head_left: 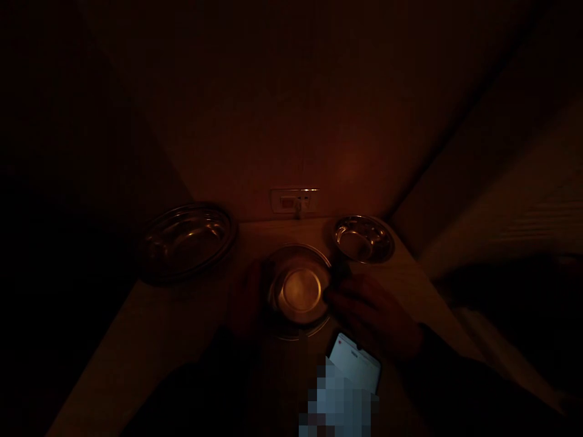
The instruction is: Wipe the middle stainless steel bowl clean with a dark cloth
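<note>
The scene is very dark. A steel bowl stands in the middle of a pale counter. My left hand rests against the bowl's left side, and my right hand touches its right rim with curled fingers. Both hands seem to hold the bowl between them. A lit phone lies just below my right hand, partly blurred out.
A larger steel plate sits at the back left and a small steel bowl at the back right. A wall socket is on the wall behind. Dark walls close in on both sides.
</note>
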The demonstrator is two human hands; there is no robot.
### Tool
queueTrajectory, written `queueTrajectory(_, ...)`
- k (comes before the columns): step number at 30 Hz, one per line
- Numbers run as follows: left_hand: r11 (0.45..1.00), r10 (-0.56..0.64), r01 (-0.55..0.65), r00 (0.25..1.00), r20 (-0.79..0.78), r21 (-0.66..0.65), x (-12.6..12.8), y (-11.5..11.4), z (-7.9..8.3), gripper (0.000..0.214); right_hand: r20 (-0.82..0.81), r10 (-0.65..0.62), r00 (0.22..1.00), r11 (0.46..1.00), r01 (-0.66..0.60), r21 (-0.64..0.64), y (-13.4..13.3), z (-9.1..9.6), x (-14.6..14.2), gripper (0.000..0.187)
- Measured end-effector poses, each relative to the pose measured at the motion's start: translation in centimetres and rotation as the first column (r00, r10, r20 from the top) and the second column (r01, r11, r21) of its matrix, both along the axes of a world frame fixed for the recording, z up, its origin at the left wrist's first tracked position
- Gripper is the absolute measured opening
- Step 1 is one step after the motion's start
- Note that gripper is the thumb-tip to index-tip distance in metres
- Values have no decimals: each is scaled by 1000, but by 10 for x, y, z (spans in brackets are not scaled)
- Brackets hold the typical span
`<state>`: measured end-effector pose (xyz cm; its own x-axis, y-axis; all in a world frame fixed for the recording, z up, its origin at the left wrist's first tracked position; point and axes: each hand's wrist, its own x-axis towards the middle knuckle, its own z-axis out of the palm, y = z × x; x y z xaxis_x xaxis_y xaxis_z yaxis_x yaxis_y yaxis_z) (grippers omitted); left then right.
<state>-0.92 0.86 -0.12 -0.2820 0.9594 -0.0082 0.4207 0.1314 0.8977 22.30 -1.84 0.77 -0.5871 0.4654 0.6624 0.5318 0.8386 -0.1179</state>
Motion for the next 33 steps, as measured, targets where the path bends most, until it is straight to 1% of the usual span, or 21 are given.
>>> queueTrajectory(3,1000,15,-14,999,33,-15,1,2,0,33,-36,-36,999,999,36,-3,0,-1,-3,31)
queueTrajectory(6,998,43,-39,993,105,-42,3,3,3,39,63,43,997,998,-46,52,-8,-4,-8,31)
queueTrajectory(8,998,42,-37,992,115,-51,3,2,5,40,107,68,992,995,-76,69,-10,-5,-6,29)
queueTrajectory(10,998,33,-28,994,106,-50,3,1,6,38,92,29,995,998,-33,49,-7,-5,-1,29)
queueTrajectory(12,998,37,-32,994,99,-50,3,1,5,38,62,-41,997,999,40,24,-5,-5,3,30)
queueTrajectory(14,998,32,-25,993,114,-66,3,1,4,40,56,-60,997,998,58,36,-7,-6,1,30)
queueTrajectory(15,997,34,-25,991,127,-77,4,1,3,43,62,-45,997,998,42,55,-10,-5,-2,29)
queueTrajectory(17,997,36,-25,988,151,-76,4,2,2,44,102,31,994,997,-38,68,-17,-3,-12,25)
queueTrajectory(19,997,40,-26,983,180,-79,5,2,3,46,127,86,988,996,-90,24,-22,1,-20,23)
queueTrajectory(21,996,36,-19,980,198,-84,5,2,3,46,137,101,985,995,-103,3,-23,5,-20,24)
queueTrajectory(24,997,23,-9,979,203,-70,5,2,4,43,138,32,990,998,-40,57,-17,8,-9,26)
queueTrajectory(27,998,32,-21,981,192,-59,6,1,6,40,111,-61,992,996,53,70,-13,9,-4,27)
queueTrajectory(31,996,70,-61,982,175,-58,9,-2,12,37,122,-51,991,997,43,67,-15,11,-11,25)
queueTrajectory(33,998,58,-52,979,194,-39,10,-4,15,36,115,-94,989,995,89,48,-16,12,-14,24)
